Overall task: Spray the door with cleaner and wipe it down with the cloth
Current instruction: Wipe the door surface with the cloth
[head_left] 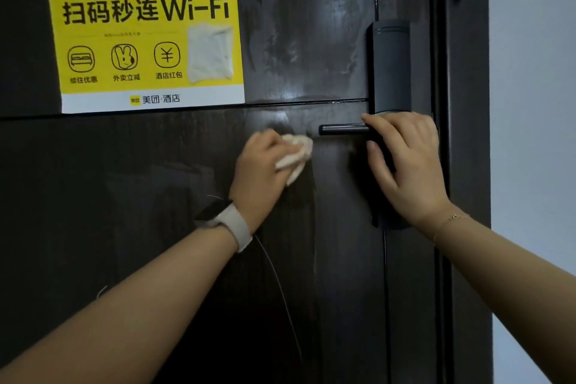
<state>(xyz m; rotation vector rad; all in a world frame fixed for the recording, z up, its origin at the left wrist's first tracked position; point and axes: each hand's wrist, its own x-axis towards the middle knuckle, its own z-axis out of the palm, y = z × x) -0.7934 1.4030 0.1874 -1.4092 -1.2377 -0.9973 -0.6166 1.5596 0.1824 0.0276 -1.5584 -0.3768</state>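
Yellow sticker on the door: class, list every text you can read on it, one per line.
On the yellow sticker:
"扫码秒连Wi-Fi", headline.
"续住优惠", under the bed icon.
"外卖立减", under the rabbit icon.
"酒店红包", under the ¥ icon.
"美团·酒店", on the white bottom strip.
Small line under the headline: too blurred to read.

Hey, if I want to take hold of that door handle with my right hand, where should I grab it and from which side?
Grip the door handle on its bare bar, which juts out level toward the left. Probably best to come from above and curl the fingers over it: the right hand already covers the end by the lock plate, while the left hand holds the cloth just below the free tip.
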